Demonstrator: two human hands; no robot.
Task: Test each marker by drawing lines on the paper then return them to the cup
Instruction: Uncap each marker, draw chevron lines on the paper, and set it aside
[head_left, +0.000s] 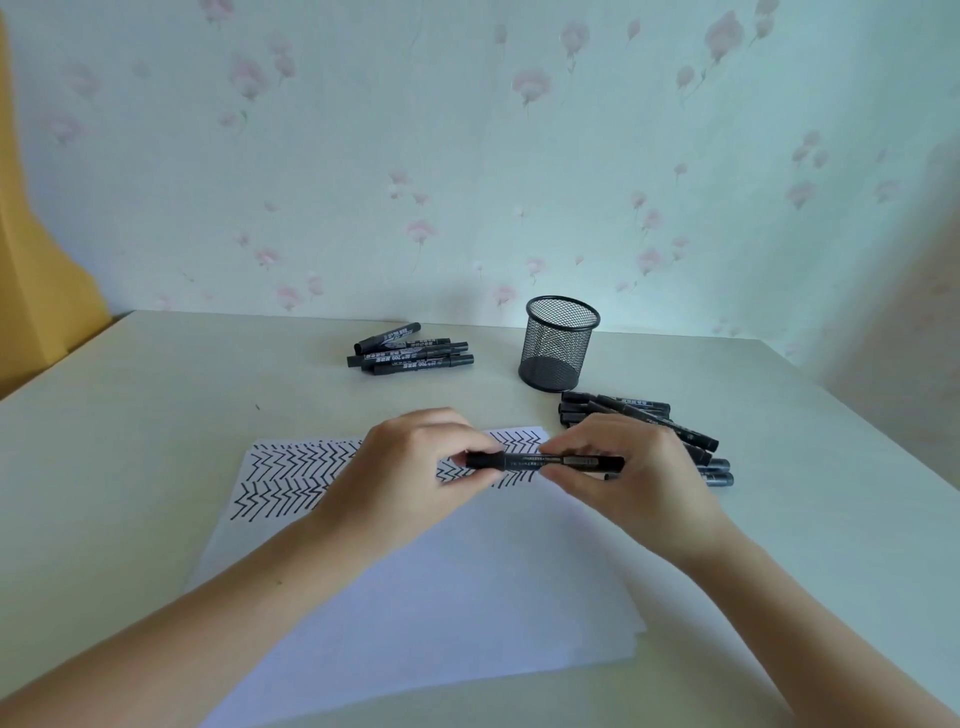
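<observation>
Both hands hold one black marker (545, 461) level above the white paper (415, 582). My left hand (410, 467) pinches its cap end, and my right hand (623, 467) grips the barrel. Zigzag lines fill the paper's far part. A black mesh cup (558, 343) stands behind the hands with nothing showing inside. A pile of several markers (675, 431) lies to the right of the cup, partly hidden by my right hand. Another small pile of markers (410, 351) lies to the cup's left.
The pale table (156, 415) runs to a flowered wall at the back. A yellow surface (31, 286) borders the table's left side.
</observation>
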